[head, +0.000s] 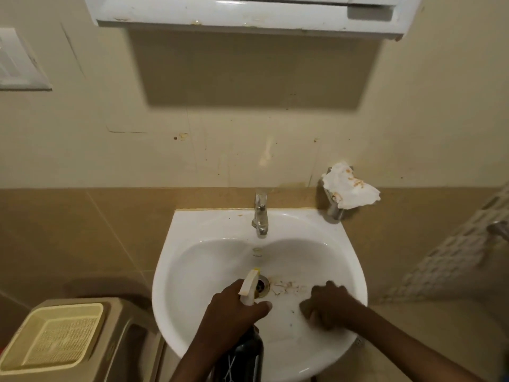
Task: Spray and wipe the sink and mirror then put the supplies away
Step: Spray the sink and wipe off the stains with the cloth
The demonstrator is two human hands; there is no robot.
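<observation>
The white sink hangs on the wall, with a chrome tap at its back. Brown stains lie just right of the drain. My left hand grips a spray bottle that has a dark body and a cream trigger head. The nozzle points at the drain. My right hand is down in the basin with its fingers curled over a small brownish sponge, right of the stains. The hand hides most of the sponge. Only the white lower frame of the mirror cabinet shows at the top.
A crumpled white tissue with brown stains sits on a metal holder on the wall, right of the tap. At lower left, a beige plastic basket rests on a tan bin. A switch plate is on the left wall.
</observation>
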